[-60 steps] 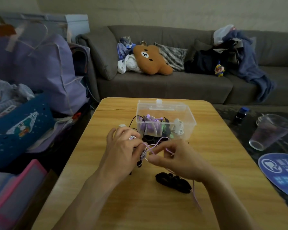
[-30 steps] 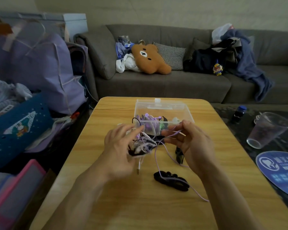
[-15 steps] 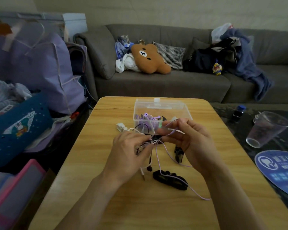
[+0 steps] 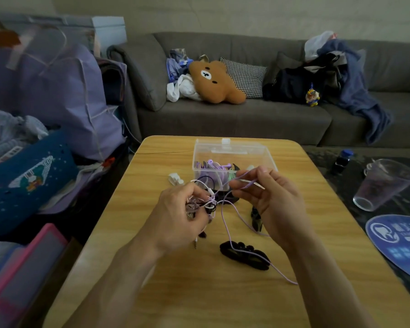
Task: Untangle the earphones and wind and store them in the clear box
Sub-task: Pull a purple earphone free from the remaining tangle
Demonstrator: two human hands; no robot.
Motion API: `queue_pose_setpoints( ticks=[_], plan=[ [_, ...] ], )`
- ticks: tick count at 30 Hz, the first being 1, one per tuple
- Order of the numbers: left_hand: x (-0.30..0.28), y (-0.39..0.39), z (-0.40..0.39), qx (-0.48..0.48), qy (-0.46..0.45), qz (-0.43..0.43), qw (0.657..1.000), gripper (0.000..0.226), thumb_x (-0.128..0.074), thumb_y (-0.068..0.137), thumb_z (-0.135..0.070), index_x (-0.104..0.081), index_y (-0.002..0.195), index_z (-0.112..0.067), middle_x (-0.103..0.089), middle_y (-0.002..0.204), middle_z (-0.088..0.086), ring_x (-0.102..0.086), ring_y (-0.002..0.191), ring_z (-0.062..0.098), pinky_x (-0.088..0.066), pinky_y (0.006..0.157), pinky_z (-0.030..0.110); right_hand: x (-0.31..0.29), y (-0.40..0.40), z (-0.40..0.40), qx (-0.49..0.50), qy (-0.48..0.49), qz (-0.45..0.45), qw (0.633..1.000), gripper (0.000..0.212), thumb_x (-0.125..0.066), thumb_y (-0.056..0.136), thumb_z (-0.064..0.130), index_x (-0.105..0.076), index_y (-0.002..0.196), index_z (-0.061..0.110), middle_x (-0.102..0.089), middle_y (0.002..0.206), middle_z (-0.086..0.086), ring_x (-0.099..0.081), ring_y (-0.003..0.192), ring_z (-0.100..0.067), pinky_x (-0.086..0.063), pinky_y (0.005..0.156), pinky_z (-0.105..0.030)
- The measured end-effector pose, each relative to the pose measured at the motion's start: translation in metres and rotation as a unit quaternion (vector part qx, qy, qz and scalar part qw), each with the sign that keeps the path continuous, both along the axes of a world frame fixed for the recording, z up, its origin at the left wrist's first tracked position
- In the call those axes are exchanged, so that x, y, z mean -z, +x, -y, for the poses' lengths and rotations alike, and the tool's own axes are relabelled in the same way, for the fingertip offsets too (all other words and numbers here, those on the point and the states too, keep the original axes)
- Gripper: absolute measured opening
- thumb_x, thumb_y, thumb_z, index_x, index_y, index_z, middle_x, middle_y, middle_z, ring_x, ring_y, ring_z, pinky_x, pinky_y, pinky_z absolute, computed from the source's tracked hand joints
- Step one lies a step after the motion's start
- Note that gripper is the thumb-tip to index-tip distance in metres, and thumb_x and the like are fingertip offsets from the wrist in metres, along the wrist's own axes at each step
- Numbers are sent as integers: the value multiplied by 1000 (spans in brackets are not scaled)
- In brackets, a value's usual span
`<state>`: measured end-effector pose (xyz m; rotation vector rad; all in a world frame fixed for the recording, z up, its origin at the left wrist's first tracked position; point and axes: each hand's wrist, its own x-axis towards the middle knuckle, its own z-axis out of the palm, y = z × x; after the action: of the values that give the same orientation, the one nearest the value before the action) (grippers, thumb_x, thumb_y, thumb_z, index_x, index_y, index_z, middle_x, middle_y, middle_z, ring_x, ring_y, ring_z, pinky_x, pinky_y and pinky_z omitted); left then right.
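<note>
A tangle of earphone cables (image 4: pixel 200 204), purple, white and black, is bunched in the curled fingers of my left hand (image 4: pixel 175 216) over the wooden table (image 4: pixel 152 280). My right hand (image 4: pixel 272 200) pinches a purple cable (image 4: pixel 227 223) near its upper end, just in front of the clear box (image 4: pixel 232 152). That cable loops down over a black wound bundle (image 4: pixel 244 255) lying on the table and trails to the right. The open clear box holds several purple and white earphones. A jack plug hangs below my left hand.
A white clip (image 4: pixel 174 179) lies left of the box. A dark small object (image 4: pixel 256 217) lies by my right wrist. Right of the table are a plastic cup (image 4: pixel 386 183), a small bottle (image 4: pixel 341 160) and a blue fan (image 4: pixel 402 245). Bags crowd the left; a sofa stands behind.
My left hand has closed round the tangle and my right hand has drawn the purple cable up and to the right, away from the bunch. The cable's tail now trails further over the black bundle.
</note>
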<state>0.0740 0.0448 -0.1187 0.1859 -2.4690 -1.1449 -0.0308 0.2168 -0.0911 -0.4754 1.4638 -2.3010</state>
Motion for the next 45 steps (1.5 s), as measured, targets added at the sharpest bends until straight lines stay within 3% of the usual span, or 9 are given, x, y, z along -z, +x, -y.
queue_pose_setpoints(
  ticks=[6,11,15,20,23,28,33,38,45],
  plan=[
    [-1,3,3,41,-33,20,998,32,-52,84,-56,-65,80,-27,-65,84,-10,-59,89,8,-43,86,29,-3,3,0,-38,-33,-26,998,35,-47,96,24,-59,104,-8,-72,96,-17,-72,88,-31,-60,77,-34],
    [0,0,14,-4,-53,17,998,67,-33,96,-66,-69,80,-12,-67,79,-1,-61,80,15,-48,74,39,-2,-1,-4,47,-25,-14,998,33,-39,106,17,-62,91,0,-75,87,-10,-73,82,-26,-61,80,-35],
    [-4,1,15,-30,-22,29,999,61,-40,85,-68,-73,84,-17,-68,80,-5,-65,79,12,-55,72,43,2,0,-1,90,-31,10,995,35,-40,107,19,-62,86,1,-74,81,-7,-72,79,-24,-61,76,-32],
    [-7,4,10,-33,-34,18,999,35,-59,76,-61,-70,74,-28,-67,90,-19,-61,91,-4,-47,77,14,0,4,2,38,-18,-12,999,32,-41,106,17,-61,89,-1,-73,88,-11,-72,83,-27,-61,77,-34],
    [-7,5,7,-24,-25,16,999,24,-75,72,-51,-66,74,-29,-66,93,-19,-59,96,-7,-42,79,6,-2,8,3,-21,19,-57,998,29,-45,102,19,-60,95,-5,-73,98,-19,-72,90,-32,-59,77,-35],
    [-1,2,-6,-5,-47,-23,999,24,-80,79,-36,-68,98,-28,-65,91,-17,-60,90,2,-48,77,19,1,18,9,-106,31,-104,988,29,-49,102,22,-60,91,-3,-72,101,-25,-70,100,-39,-58,88,-44],
    [2,0,-11,7,-34,-29,999,22,-81,77,-26,-72,97,-32,-67,81,-20,-62,81,-1,-47,69,14,-1,25,10,-150,26,-134,979,24,-53,97,23,-60,94,0,-73,109,-20,-70,107,-34,-57,91,-40],
    [5,-3,-14,12,-59,22,998,32,-62,74,-52,-69,102,-37,-68,90,-13,-63,91,12,-51,84,45,-5,25,9,-166,15,-141,976,26,-53,96,24,-60,93,-1,-72,109,-23,-68,111,-35,-56,89,-38],
    [2,-4,-16,-4,-127,67,990,29,-56,70,-52,-72,90,-38,-67,88,-18,-53,97,6,-36,100,42,-9,20,2,-123,9,-172,977,23,-46,98,15,-63,85,7,-72,110,-23,-67,111,-38,-53,91,-36]
  ],
)
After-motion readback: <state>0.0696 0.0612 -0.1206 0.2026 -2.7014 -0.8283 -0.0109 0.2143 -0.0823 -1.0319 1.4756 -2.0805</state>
